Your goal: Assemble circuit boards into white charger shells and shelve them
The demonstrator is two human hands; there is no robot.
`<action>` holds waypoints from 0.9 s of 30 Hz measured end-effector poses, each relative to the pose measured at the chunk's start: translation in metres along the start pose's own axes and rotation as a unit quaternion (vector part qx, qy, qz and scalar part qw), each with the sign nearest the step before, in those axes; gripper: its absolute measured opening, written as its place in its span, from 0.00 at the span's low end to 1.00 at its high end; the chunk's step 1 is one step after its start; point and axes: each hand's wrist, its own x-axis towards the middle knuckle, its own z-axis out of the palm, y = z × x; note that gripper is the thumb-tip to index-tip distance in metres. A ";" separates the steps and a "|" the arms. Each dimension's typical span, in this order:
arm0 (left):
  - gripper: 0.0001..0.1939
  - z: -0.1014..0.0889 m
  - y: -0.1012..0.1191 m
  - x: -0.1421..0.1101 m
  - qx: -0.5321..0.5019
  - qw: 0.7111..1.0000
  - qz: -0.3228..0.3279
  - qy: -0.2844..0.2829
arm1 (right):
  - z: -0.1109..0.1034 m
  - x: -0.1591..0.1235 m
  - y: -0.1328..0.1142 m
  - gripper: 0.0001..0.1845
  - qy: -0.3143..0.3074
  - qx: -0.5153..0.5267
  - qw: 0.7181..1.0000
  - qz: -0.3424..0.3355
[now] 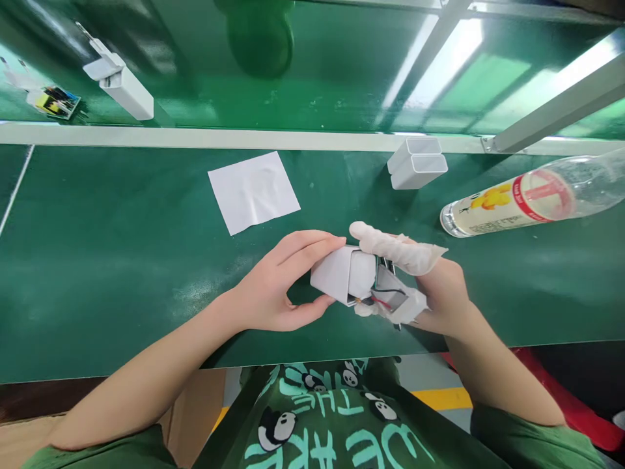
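My left hand [280, 283] pinches a white box-shaped housing [333, 273] between its thumb and fingers, above the middle of the green table. My right hand [442, 293], with pale finger covers on some fingers, grips a white plastic part with wires [407, 305] at the housing's right end. Red and dark wires show between the two pieces, along with metal pins near the right fingers. A rounded white piece [362, 273] sits at the housing's open end. How far the inner parts go into the housing is hidden.
A white sheet of paper [254, 193] lies beyond my left hand. Two empty white housings [418, 166] stand side by side near the rail [322, 139]. A plastic bottle [517, 197] lies at right. Behind the rail are a white device [124, 88] and a circuit board [57, 103].
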 end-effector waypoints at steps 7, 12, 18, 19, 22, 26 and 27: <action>0.43 0.010 -0.004 -0.004 -0.247 0.961 -0.089 -0.089 | -0.006 0.003 0.004 0.43 -0.117 -0.006 0.992 -0.035; 0.48 0.006 -0.007 -0.005 -0.165 0.976 -0.107 -0.090 | 0.005 0.006 0.009 0.27 -0.008 -0.107 0.992 -0.070; 0.44 0.004 -0.005 -0.003 0.093 0.995 0.007 0.025 | 0.027 0.011 0.011 0.22 0.059 -0.133 0.988 -0.060; 0.41 0.005 -0.005 -0.003 0.126 0.991 0.022 0.038 | 0.029 0.010 0.011 0.23 0.057 -0.136 0.987 -0.059; 0.26 0.009 -0.005 -0.004 0.164 0.983 0.020 0.082 | 0.029 0.008 0.012 0.27 0.054 -0.149 0.986 -0.054; 0.18 0.008 -0.007 -0.006 0.177 0.975 0.008 0.138 | 0.029 0.007 0.014 0.29 0.056 -0.163 0.983 -0.061; 0.18 0.008 -0.007 -0.006 0.189 0.972 0.022 0.140 | 0.030 0.007 0.015 0.29 0.058 -0.161 0.983 -0.065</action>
